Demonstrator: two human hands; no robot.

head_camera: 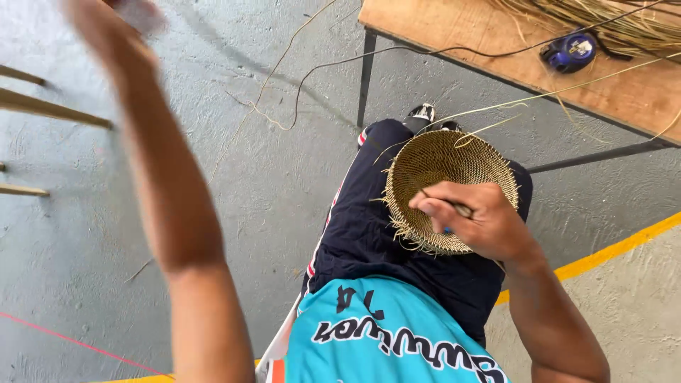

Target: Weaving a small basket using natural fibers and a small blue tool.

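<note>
Basket: a small round woven basket point(443, 167) of pale straw is held in the lap, on dark trousers point(362, 234), its open mouth turned up toward the camera.
Right hand: the right hand point(482, 220) is closed over the near rim, fingers curled; a thin dark tool with a blue tip point(447, 229) is pinched in the same grip, beside the rim.
Left hand: the left hand point(117, 28) is raised high and well apart from the basket, blurred; whether its grip is wide, narrow or holding something cannot be told.
Loose ends: short straw ends stick out below the grip along the near rim, and long strands point(496, 113) run from the far rim toward the bench.
Weight: the basket is judged light, since it is steadied by one hand alone.
Stiffness: the woven wall is judged springy rather than rigid; it could be dented by a hard squeeze.
Fragility: the unfinished edge looks likely to fray or unravel if pulled.
Surface: the weave is rough, so slipping is judged unlikely.
Where to hold: the finished part of the rim or the outer wall, away from the loose ends, is judged the safest place.
Beyond the grip: a wooden bench point(454, 28) carries a straw bundle point(610, 21) and a blue tape measure point(571, 51).
Floor: grey concrete floor point(284, 177) with a yellow line point(617, 248).
</note>
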